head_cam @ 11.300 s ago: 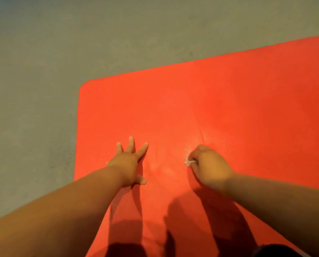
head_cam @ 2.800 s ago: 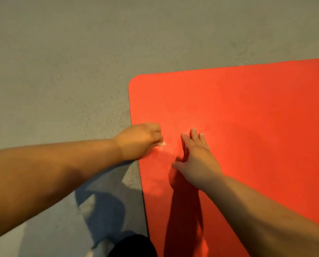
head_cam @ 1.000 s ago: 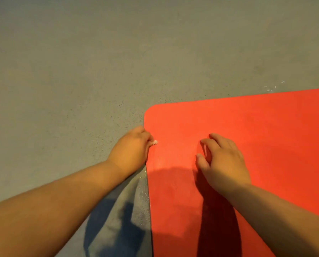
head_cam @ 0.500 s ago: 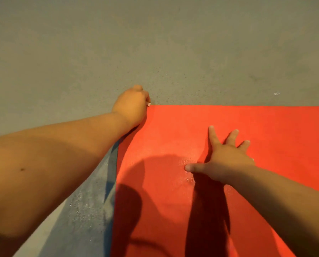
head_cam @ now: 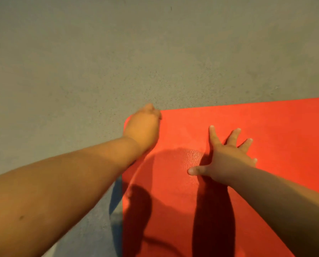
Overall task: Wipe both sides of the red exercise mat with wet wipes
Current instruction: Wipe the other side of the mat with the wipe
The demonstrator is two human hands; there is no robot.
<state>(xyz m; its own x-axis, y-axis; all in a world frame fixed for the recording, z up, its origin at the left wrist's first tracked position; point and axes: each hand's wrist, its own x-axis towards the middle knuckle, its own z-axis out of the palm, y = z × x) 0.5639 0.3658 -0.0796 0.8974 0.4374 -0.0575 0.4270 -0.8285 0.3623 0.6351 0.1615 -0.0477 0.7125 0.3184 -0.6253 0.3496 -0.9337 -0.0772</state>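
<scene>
Nearest the camera, both bare forearms reach forward and throw dark shadows over the near part of the red mat [head_cam: 284, 127], which lies flat on the grey floor [head_cam: 117, 52] with its left edge and far-left corner in view. Further onto the mat, the right hand [head_cam: 223, 158] presses down flat, palm on the surface, thumb out to the left and fingers straight and spread. It lay the same way half a second ago, whereas a second ago its fingers were bent. Just left of that hand a small textured patch [head_cam: 192, 156] of the mat catches the light. At the mat's far-left corner sits the left hand [head_cam: 143, 127], knuckles up and fingers curled under. Half a second ago it was at this corner's outer side with a white scrap showing at its fingertips. Now it lies over the corner itself, and no scrap shows, so whether it grips a wipe cannot be told. The mat's far edge, level before, now climbs to the right. Beyond it is only floor.
</scene>
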